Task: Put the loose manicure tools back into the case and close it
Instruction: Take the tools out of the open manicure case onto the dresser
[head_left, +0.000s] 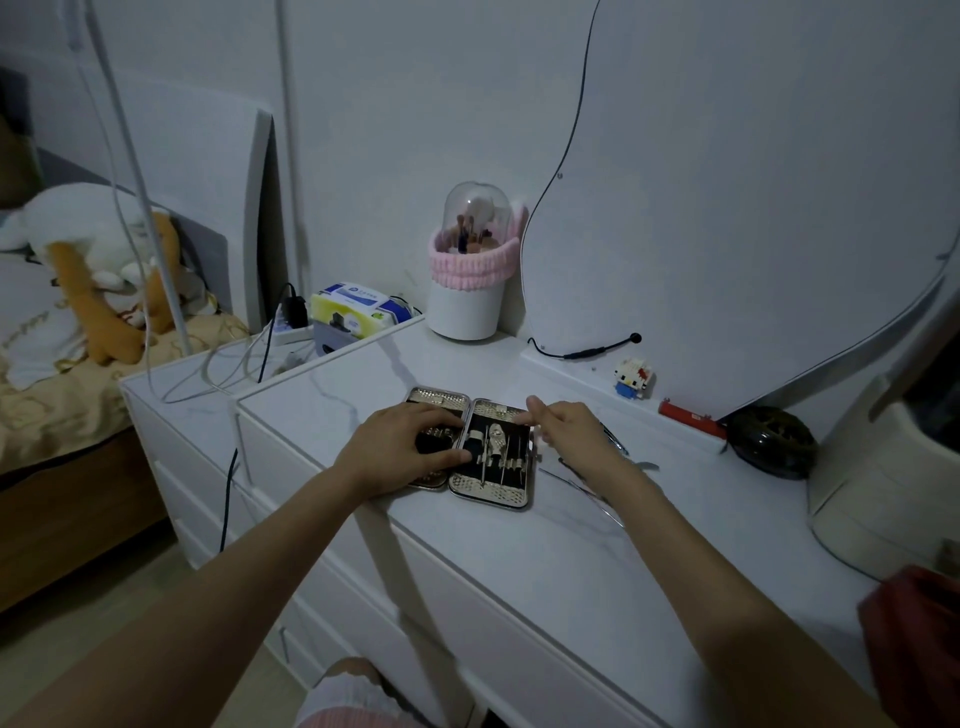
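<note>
Case (470, 447) lying open and flat on the white dresser top (545, 545), close to its front edge, toward the left end. Two metal-rimmed halves with dark lining, hinged down the middle; right half carrying a row of slim steel tools under a strap, left half mostly hidden. Left hand (402, 444) resting palm-down across the left half, fingers spread and relaxed, thumb reaching onto the dark lining near the hinge, gripping nothing. Right hand (563, 431) hovering just off the case's right edge, index finger extended over the upper right corner of the case, other fingers loosely curled; impossible to tell whether holding anything. Loose tools (597, 480) scattered on the dresser top right of the case, partly under the right wrist: thin steel pieces, some crossing one another, too blurred to name singly.
</note>
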